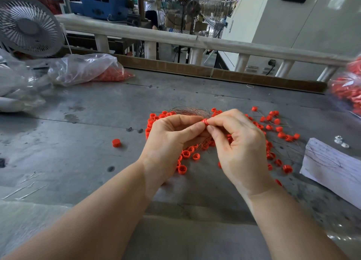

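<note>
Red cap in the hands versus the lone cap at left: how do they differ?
The held cap is pinched between left hand and right hand; the lone cap lies untouched on the table. The held cap is mostly hidden by fingertips; the lone cap shows whole. Both are red and round.

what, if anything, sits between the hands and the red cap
Nothing visible. The left hand and right hand both pinch the red cap directly, above the loose caps and wires on the table.
</note>
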